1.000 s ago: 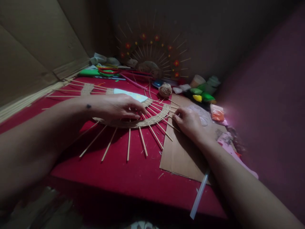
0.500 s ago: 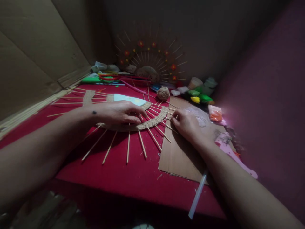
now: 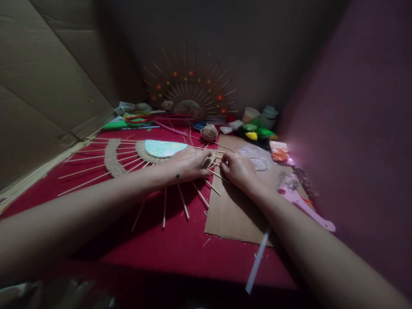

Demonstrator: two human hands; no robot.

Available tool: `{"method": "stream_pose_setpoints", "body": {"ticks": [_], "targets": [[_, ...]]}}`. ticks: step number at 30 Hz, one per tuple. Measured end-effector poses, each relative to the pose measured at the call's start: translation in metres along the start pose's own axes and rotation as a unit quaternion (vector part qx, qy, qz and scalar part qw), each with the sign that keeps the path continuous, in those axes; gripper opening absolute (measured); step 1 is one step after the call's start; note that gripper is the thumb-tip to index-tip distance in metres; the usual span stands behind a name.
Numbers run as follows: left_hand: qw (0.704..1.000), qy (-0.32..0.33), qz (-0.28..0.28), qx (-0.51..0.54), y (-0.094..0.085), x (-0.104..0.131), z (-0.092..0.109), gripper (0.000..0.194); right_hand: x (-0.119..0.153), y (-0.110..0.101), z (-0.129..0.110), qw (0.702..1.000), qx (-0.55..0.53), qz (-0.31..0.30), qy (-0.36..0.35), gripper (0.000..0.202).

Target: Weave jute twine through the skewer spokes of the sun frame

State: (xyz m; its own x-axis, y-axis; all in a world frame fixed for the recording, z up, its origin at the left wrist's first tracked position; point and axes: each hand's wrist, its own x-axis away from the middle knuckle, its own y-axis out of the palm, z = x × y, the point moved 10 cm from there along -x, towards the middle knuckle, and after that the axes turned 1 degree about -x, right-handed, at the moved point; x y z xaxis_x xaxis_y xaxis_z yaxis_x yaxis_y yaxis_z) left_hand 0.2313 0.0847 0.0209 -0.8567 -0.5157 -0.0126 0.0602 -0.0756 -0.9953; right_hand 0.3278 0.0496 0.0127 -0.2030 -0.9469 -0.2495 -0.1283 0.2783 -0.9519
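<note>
A half-round fan-shaped frame of thin wooden sticks (image 3: 183, 201) lies on the red table, with a twine band (image 3: 112, 161) woven across the sticks. At its centre sits a pale blue half-disc (image 3: 164, 148) edged with twine. My left hand (image 3: 193, 164) rests over the right part of the woven band, thumb and fingers closed on it; the hand hides part of the weave. Just to its right, my right hand (image 3: 238, 171) is closed in a pinch on the twine at the stick ends. Behind the hands is a ball of twine (image 3: 209, 133).
A brown board (image 3: 236, 219) lies under my right hand, with a translucent stick (image 3: 257, 264) at its front edge. To the right is a pink tool (image 3: 299, 201). Red-handled scissors (image 3: 139, 120), coloured packets (image 3: 265, 131) and a flower-decorated stick fan (image 3: 189, 86) stand at the back.
My left hand has moved right along the woven band, close to my right hand, and closed on the band. The whole view has shifted slightly.
</note>
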Motion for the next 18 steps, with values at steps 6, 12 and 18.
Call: {"method": "stream_pose_setpoints", "body": {"ticks": [6, 12, 18], "targets": [[0.999, -0.022, 0.002, -0.038, 0.006, 0.006, 0.001, 0.031, -0.001, -0.001, -0.001, 1.0, -0.015, 0.001, -0.007, 0.024], [0.999, -0.006, -0.02, 0.026, 0.008, 0.014, -0.002, 0.039, -0.001, -0.009, -0.002, 0.996, -0.07, -0.055, -0.004, 0.018], [0.998, -0.012, 0.004, 0.057, 0.008, 0.027, -0.003, 0.037, 0.003, -0.033, 0.0, 0.994, -0.082, -0.074, -0.005, 0.011]]}}
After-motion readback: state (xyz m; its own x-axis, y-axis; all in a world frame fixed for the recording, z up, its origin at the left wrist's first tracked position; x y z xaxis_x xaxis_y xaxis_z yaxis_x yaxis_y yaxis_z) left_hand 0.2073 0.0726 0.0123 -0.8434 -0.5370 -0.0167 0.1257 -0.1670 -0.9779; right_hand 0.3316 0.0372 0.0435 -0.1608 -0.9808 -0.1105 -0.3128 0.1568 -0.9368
